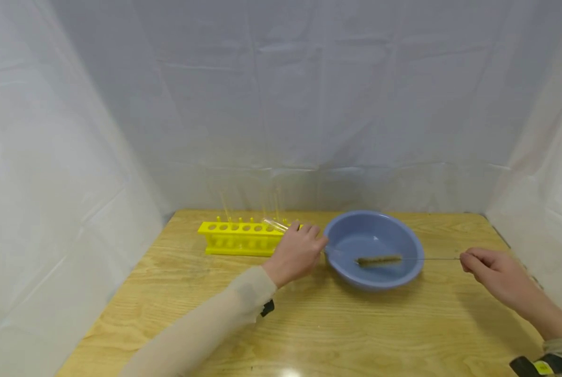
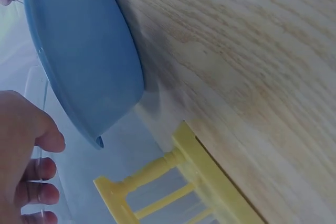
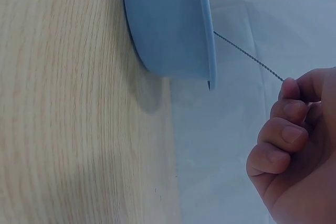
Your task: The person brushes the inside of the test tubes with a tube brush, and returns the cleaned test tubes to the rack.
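Observation:
My left hand (image 1: 296, 255) grips a clear glass test tube (image 1: 275, 225) between the yellow rack and the blue basin. In the left wrist view, fingers and thumb curl round the test tube (image 2: 36, 85), with part of it hidden behind them. My right hand (image 1: 499, 277), right of the basin, pinches the thin wire handle of a test tube brush (image 1: 380, 260). Its brown bristles lie over the basin (image 1: 374, 286) in the head view, pointing toward the left hand. The right wrist view shows the twisted wire (image 3: 249, 56) running from thumb and fingertip past the basin's rim.
A yellow test tube rack (image 1: 238, 251) stands left of the basin, several clear tubes upright on its back pegs. Both are on a wooden table (image 1: 347, 335). White sheeting (image 1: 290, 104) hangs behind and at the sides.

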Demonstrator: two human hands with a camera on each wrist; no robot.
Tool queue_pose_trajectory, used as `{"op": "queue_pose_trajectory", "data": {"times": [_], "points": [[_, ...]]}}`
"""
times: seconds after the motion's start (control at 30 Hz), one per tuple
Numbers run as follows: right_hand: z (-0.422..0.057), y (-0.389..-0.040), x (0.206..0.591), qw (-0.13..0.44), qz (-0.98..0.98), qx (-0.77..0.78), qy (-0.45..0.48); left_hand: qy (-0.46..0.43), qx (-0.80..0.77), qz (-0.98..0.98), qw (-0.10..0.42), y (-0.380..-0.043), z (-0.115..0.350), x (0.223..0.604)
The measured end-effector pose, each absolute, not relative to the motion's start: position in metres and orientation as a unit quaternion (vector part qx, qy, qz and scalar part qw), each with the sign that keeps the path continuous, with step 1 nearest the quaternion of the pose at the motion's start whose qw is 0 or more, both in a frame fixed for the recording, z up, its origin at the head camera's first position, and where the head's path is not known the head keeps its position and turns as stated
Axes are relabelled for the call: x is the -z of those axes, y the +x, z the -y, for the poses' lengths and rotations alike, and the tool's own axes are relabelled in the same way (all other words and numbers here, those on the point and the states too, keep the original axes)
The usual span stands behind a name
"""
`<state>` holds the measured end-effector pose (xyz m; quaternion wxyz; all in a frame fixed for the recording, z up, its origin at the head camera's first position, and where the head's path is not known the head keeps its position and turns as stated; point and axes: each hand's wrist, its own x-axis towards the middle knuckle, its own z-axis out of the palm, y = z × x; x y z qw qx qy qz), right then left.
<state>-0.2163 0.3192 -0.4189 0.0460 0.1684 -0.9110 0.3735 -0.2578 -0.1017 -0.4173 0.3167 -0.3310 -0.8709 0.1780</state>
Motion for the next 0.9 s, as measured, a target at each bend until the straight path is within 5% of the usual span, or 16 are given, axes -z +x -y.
{"op": "queue_pose_trajectory", "data": {"times": [0.9], "points": [[-0.318,-0.215,0.432,0.064,0.902,-0.388,0.179,-0.372,-0.237,0.819,0.368,-0.263,0.089,0.406]]}}
